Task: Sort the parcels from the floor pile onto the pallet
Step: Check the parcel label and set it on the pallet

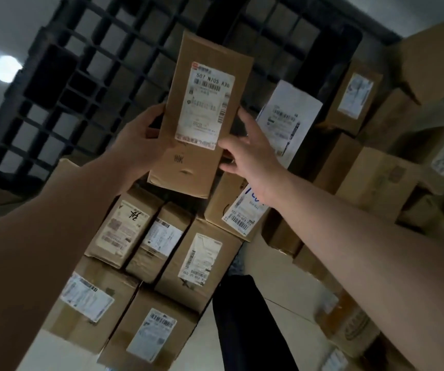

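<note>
Labelled brown parcel (202, 116) tilted above black grid pallet (87, 76).

Open grid of the black pallet (87, 84) is left bare at upper left, while passage below and right is blocked by packed labelled cardboard boxes (194, 261) and a white-labelled parcel (287, 119).

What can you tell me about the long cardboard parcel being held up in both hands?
The held parcel is a long, narrow box of plain brown cardboard, tilted with its far end leaning right, raised above the black grid pallet and the floor pile. A white shipping label with barcodes covers much of its upper face; below it are handwritten marks and a small dent. The left hand grips its left edge, fingers curled round it. The right hand touches the right edge, fingers mostly straight.
</note>
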Tool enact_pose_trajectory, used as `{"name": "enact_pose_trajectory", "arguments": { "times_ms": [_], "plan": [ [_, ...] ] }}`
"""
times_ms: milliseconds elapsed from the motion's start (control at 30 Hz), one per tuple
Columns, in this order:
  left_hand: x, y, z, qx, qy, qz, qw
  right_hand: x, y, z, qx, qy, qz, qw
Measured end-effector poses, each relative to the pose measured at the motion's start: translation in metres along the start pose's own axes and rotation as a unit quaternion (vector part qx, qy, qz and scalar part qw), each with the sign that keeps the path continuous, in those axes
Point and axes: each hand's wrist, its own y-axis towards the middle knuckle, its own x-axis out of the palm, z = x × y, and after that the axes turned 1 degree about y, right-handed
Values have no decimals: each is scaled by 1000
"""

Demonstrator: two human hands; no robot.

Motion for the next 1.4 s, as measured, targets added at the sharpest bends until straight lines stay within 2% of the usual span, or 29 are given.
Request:
{"name": "enact_pose_trajectory", "arguments": {
  "times_ms": [367, 533, 700, 967, 1133, 1300, 1400],
  "plan": [
    [33, 40, -71, -63, -19, -38, 997, 18, 45, 82, 45, -40, 17, 998],
    [41, 54, -80, -80, -29, -30, 996, 16, 54, 85, 54, -83, 23, 995],
    [48, 60, -84, -84, -14, -48, 995, 18, 56, 80, 74, -191, 65, 977],
    [57, 67, -98, -101, -11, -70, 992, 14, 63, 79, 38, -267, 118, 956],
    [63, 71, -101, -92, -8, -65, 994, 12, 69, 74, 64, -239, 145, 958],
    [71, 73, -102, -86, 12, -72, 994, 7, 73, 63, 103, -104, 155, 977],
    [72, 75, -105, -77, 38, -82, 993, 7, 74, 60, 110, -92, 151, 978]
  ]
}}
